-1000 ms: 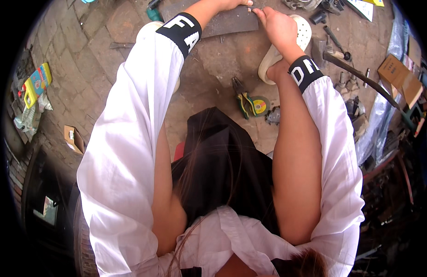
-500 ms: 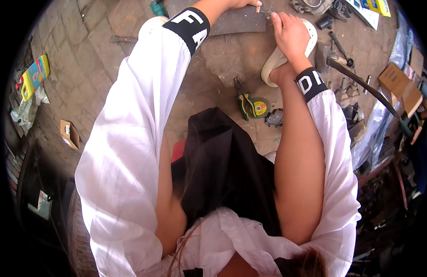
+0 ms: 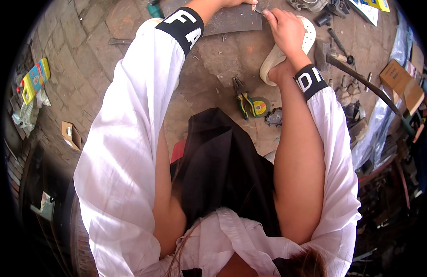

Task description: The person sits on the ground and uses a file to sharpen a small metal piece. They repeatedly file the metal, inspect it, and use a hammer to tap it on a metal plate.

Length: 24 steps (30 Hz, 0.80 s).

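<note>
My left hand (image 3: 236,2) reaches to the upper edge of the picture, over a flat dark metal plate (image 3: 232,21) on the ground. Its fingers are closed and partly cut off by the edge; a small coppery piece (image 3: 253,7) shows at their tips. Close by on the right, my right hand (image 3: 287,31) is curled, thumb and finger together. Something thin and dark pokes out at its fingertips, too small to name. Below the hands lie pliers (image 3: 242,98) with green-and-yellow handles, next to a round cutting disc (image 3: 259,107).
A hammer (image 3: 361,81) with a long handle lies at the right, near sockets and metal parts. Beyond it are a cardboard box (image 3: 402,85) and plastic sheeting (image 3: 372,134). On the left are a yellow-and-blue jug (image 3: 36,79) and a small open box (image 3: 71,135).
Both hands have shifted slightly up in the picture. My right hand has turned a little, with its thumb and finger drawn together near the left hand.
</note>
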Available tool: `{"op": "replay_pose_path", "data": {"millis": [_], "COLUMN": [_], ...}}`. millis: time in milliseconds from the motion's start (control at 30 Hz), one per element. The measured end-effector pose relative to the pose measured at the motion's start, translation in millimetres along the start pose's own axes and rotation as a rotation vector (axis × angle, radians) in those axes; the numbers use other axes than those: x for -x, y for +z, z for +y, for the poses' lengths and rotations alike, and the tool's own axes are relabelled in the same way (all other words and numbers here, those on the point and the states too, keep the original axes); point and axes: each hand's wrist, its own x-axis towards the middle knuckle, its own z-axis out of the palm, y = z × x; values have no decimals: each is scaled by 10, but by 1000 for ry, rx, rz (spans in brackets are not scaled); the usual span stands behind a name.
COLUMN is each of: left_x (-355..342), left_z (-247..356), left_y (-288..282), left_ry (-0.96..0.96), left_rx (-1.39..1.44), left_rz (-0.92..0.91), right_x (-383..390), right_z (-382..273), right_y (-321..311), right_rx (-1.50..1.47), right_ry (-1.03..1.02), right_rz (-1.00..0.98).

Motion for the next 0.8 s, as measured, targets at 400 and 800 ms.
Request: {"op": "replay_pose_path", "data": {"millis": [400,800], "left_x": [18,-8], "left_z": [53,-4], "left_y": [-49,-28], "left_ry": [-25,-16], "left_rx": [3,4], "left_rz": [-19,-7], "right_x": [3,10], "right_z": [17,-50], "right_y": [37,87], "right_rx": [24,55], "right_ry": [-28,8], "right_rz": [8,41]}}
